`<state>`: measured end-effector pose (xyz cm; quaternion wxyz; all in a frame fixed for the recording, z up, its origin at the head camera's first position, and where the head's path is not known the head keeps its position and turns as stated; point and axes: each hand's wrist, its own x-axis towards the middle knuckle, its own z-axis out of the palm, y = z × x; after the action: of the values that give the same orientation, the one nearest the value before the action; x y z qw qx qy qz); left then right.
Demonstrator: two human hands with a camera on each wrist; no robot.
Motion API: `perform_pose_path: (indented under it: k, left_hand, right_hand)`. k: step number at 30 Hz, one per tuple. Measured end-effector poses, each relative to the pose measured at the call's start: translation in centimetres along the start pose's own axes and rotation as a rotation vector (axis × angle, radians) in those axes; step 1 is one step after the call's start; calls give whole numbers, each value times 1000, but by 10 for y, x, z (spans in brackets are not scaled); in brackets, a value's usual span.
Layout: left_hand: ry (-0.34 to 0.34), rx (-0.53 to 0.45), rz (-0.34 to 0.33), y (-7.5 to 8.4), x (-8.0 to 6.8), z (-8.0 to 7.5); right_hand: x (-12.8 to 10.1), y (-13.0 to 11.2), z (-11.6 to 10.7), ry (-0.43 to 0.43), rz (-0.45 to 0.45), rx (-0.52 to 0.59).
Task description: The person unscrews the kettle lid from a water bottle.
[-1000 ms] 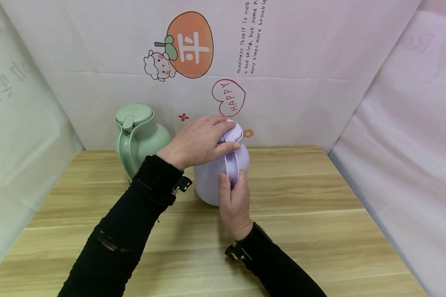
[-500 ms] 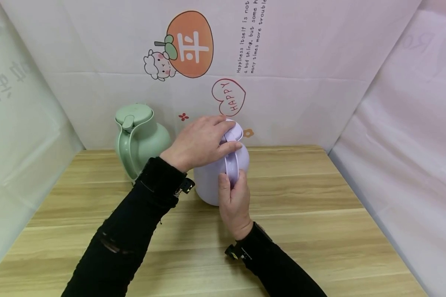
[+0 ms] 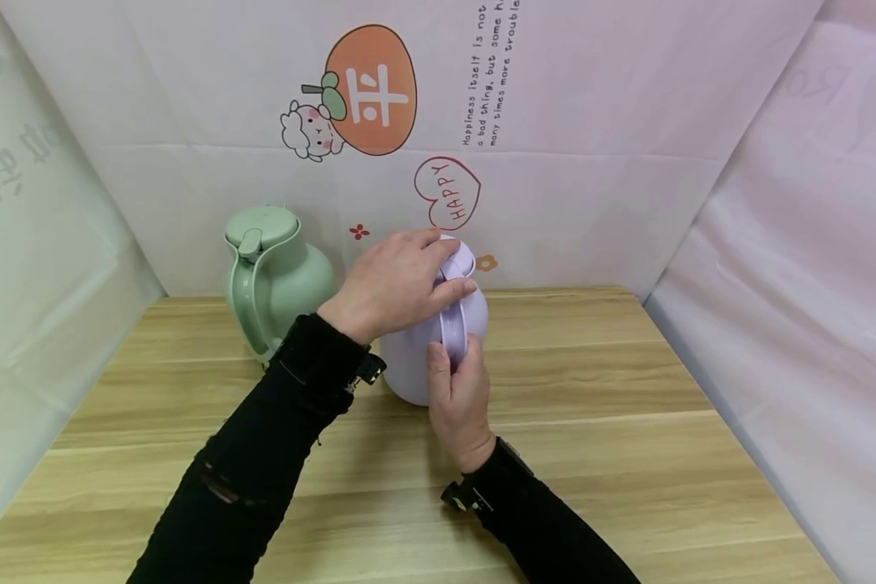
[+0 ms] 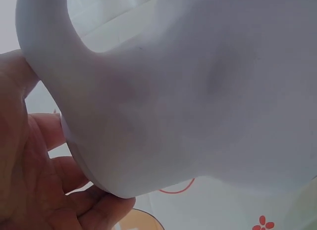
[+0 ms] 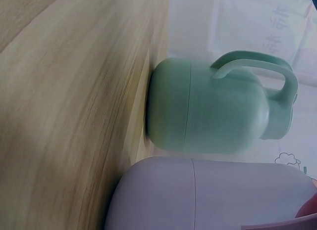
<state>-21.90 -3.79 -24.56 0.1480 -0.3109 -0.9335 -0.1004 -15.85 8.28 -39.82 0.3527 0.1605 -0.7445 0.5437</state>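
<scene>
A pale lilac jug (image 3: 412,357) stands upright on the wooden table (image 3: 591,405), handle toward me. My left hand (image 3: 397,280) lies over its lid (image 3: 461,258), fingers and thumb curled round the lid's rim. My right hand (image 3: 458,397) grips the jug's handle (image 3: 454,328) from below. The left wrist view is filled by the lilac jug (image 4: 198,91) with my fingers (image 4: 39,190) curled at its lid edge. In the right wrist view the lilac jug's body (image 5: 208,195) sits at the bottom.
A mint green jug (image 3: 273,272) with lid and handle stands at the back left, close beside the lilac one; it also shows as the green jug (image 5: 213,114) in the right wrist view. White printed sheets wall the table behind and on both sides.
Both hands keep their hold. The lilac jug and both hands have shifted very slightly; otherwise nothing has visibly moved.
</scene>
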Motion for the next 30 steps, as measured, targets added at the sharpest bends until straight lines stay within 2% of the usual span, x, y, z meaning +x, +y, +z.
perform_pose_path:
  k: [10,18,25,30]
  left_hand:
    - [20,-50,-6,-3,-2,4]
    - [13,-100,32,-8,-1,4]
    - [-40,-165,99,-15,2,-2]
    - [-101,-153,151,-18,5,-6]
  right_hand:
    - [0,1,0,-18,-32,17]
    - [-1,1,0,-40,-29,52]
    - [-4,1,0,-37,-24,42]
    - [-4,0,0,-41,-31,49]
